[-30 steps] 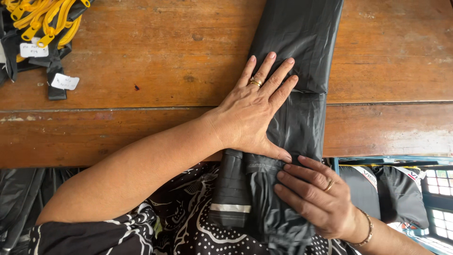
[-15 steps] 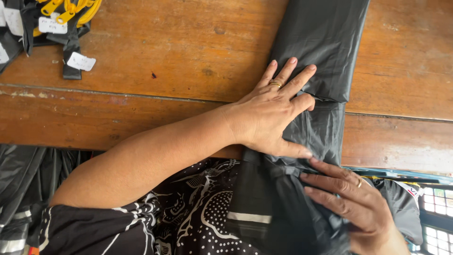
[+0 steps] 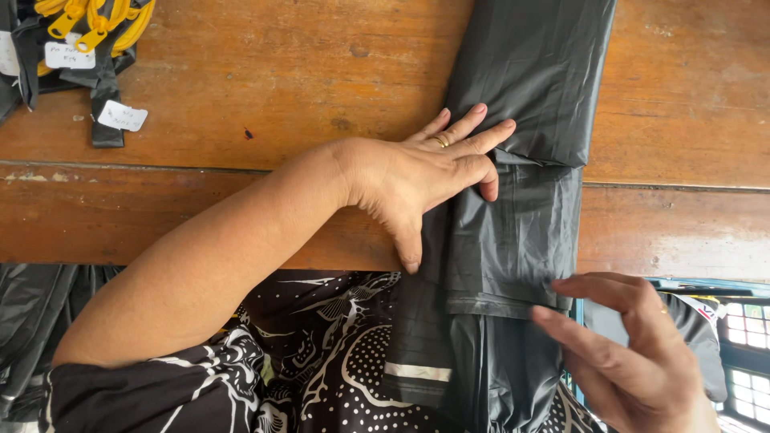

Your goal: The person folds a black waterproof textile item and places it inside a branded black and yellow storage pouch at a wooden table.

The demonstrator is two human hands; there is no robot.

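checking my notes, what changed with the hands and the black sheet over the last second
The right hand lifted off the folded black plastic sheet and now hovers by its lower right corner, fingers spread. The left hand stayed pressed flat on the sheet, which remains draped over the wooden table edge.

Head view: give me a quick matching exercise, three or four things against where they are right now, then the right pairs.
Things:
1. left hand
2. right hand
3. yellow straps
4. white tag

Places:
A. top left corner of the wooden table
B. pressed flat on the folded black garment
C. at the garment's lower right edge, off the table
D. on the table, just below the strap pile

Pairs: 1-B, 2-C, 3-A, 4-D
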